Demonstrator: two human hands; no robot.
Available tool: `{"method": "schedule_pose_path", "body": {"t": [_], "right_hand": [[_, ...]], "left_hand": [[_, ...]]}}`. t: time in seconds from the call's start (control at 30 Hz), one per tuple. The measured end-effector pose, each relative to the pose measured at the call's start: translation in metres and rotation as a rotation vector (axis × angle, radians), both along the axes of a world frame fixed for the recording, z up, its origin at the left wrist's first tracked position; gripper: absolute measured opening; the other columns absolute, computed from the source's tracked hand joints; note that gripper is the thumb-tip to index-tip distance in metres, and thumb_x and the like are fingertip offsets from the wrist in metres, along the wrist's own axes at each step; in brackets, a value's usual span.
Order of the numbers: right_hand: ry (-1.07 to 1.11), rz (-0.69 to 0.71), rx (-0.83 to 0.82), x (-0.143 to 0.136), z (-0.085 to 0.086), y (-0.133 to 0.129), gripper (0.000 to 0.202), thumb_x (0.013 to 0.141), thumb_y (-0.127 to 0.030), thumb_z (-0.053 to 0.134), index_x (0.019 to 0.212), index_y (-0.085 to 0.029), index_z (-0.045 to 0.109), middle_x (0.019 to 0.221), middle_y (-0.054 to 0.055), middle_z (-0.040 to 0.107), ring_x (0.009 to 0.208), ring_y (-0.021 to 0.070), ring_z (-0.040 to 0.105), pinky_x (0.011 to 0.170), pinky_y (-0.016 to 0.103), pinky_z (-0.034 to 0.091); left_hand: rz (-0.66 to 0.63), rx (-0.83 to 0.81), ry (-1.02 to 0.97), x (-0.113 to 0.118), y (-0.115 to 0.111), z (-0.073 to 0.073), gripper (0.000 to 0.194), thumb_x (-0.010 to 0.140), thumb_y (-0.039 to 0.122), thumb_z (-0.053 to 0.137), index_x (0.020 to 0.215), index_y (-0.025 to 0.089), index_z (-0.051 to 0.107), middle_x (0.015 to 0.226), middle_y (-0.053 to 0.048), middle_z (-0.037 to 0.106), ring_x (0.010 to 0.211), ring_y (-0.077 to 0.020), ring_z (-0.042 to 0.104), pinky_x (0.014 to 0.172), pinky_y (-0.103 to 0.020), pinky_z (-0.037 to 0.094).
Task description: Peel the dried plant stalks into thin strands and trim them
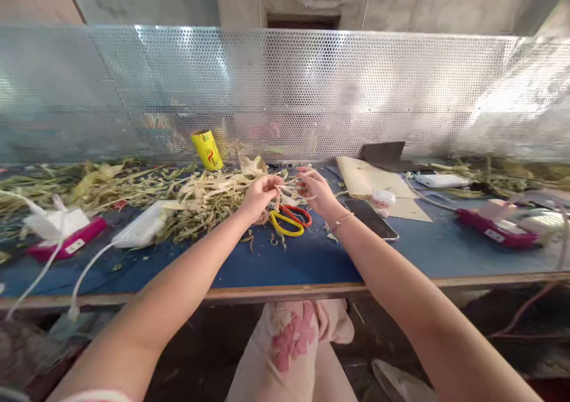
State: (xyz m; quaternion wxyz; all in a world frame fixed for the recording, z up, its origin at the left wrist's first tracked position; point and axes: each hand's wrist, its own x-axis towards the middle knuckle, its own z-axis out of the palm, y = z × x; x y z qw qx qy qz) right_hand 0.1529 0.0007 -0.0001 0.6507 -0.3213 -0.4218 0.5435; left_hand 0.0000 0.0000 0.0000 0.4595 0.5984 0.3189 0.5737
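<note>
My left hand (262,198) is closed, its thumb and fingers pinching a pale strip of dried husk (287,188). The other end of the thin, twisted strip runs into my right hand (317,192), whose curled fingers also grip it. Both hands are just above the table, a short gap between them. Right below them lies a pair of scissors with one yellow and one red handle loop (287,231); its blades are hidden. A heap of dry husks and leaves (200,197) spreads beside my left hand. Near my right wrist rests a dark phone (371,219).
A yellow tube (207,151) stands tilted behind the heap. Pale card (374,179) and a crumpled white wad (383,199) lie on the right. Power strips with cables (66,239) sit at the left and right. A perforated metal screen (303,93) closes the table's back.
</note>
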Motion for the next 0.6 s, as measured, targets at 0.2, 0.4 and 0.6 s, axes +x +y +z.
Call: {"method": "schedule_pose_path", "body": {"t": [0.2, 0.4, 0.6], "right_hand": [[-0.254, 0.031, -0.097, -0.002, -0.009, 0.003, 0.020, 0.056, -0.016, 0.052, 0.075, -0.018, 0.052, 0.064, -0.005, 0.047, 0.057, 0.0066, 0.047, 0.052, 0.020, 0.036], [-0.666, -0.062, 0.113, -0.004, -0.019, 0.010, 0.019, 0.061, -0.022, 0.056, 0.078, -0.018, 0.049, 0.065, -0.006, 0.046, 0.057, 0.0084, 0.044, 0.057, 0.025, 0.038], [-1.038, -0.306, 0.337, -0.004, -0.025, 0.015, 0.037, 0.059, -0.024, 0.064, 0.092, -0.019, 0.051, 0.086, 0.004, 0.053, 0.087, 0.0205, 0.050, 0.082, 0.041, 0.041]], "left_hand": [[0.082, -0.026, 0.003, -0.002, 0.006, -0.003, 0.009, 0.060, 0.012, 0.064, 0.069, 0.014, 0.062, 0.061, 0.000, 0.062, 0.058, -0.0086, 0.058, 0.059, -0.021, 0.046], [0.093, -0.147, -0.145, -0.001, 0.001, 0.000, 0.011, 0.067, 0.022, 0.066, 0.069, 0.013, 0.060, 0.057, 0.001, 0.060, 0.051, -0.0085, 0.058, 0.055, -0.023, 0.049], [0.210, -0.190, -0.098, 0.000, 0.003, -0.002, 0.011, 0.071, 0.022, 0.063, 0.071, 0.011, 0.060, 0.054, 0.002, 0.058, 0.042, -0.0067, 0.052, 0.045, -0.020, 0.045]]}}
